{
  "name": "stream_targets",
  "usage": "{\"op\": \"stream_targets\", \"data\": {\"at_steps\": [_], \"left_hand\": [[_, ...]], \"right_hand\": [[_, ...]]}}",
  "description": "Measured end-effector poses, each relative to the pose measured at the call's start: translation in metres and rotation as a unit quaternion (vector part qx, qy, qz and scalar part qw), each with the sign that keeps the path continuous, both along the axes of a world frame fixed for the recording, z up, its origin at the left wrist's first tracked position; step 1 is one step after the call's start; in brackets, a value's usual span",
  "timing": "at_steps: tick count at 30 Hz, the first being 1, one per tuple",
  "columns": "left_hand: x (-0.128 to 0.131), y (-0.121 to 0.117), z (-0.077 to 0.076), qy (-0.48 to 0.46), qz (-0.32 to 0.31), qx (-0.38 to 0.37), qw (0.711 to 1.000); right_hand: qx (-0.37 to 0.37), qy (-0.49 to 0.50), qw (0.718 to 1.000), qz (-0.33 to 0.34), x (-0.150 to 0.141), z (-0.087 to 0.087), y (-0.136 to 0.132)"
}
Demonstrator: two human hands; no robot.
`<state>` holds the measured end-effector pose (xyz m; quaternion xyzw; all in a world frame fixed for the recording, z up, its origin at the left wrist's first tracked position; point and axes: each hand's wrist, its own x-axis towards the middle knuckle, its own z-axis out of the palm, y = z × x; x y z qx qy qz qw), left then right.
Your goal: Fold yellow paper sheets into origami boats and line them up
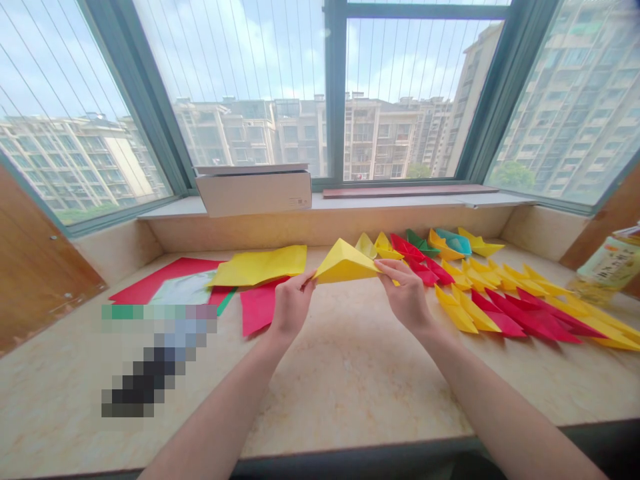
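Observation:
A yellow folded paper piece (345, 263), shaped like a triangle, is held up above the marble sill. My left hand (291, 303) pinches its left corner and my right hand (406, 290) pinches its right corner. To the left lie flat sheets of yellow paper (260, 265) and red paper (257, 307). On the right, several finished folded paper boats (480, 293) in yellow, red, green and blue lie in rows.
A white cardboard box (254, 190) stands on the window ledge at the back. A bottle with a yellow label (607, 263) lies at the far right. A blurred patch (155, 353) covers something at the left. Wooden panels flank both sides.

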<state>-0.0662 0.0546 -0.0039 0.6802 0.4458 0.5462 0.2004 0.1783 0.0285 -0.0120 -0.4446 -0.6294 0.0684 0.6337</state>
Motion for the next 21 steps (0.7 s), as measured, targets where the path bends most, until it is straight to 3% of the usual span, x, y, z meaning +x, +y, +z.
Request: {"op": "stream_targets", "data": {"at_steps": [6,12,17,21], "left_hand": [[0.004,-0.001,-0.001,-0.088,-0.023,-0.034,0.995],[0.019,-0.014,0.002,-0.137,-0.098,-0.098,0.981],[0.032,-0.023,-0.002,-0.173,-0.187,-0.166,0.953],[0.037,-0.031,0.005,-0.209,-0.268,-0.190,0.921]], "right_hand": [[0.041,-0.019,0.998,-0.033,-0.001,0.003,-0.006],[0.095,-0.138,0.984,-0.065,-0.010,0.003,-0.012],[0.119,-0.216,0.968,-0.039,-0.028,-0.004,-0.015],[0.104,-0.269,0.957,0.012,-0.038,-0.008,-0.016]]}}
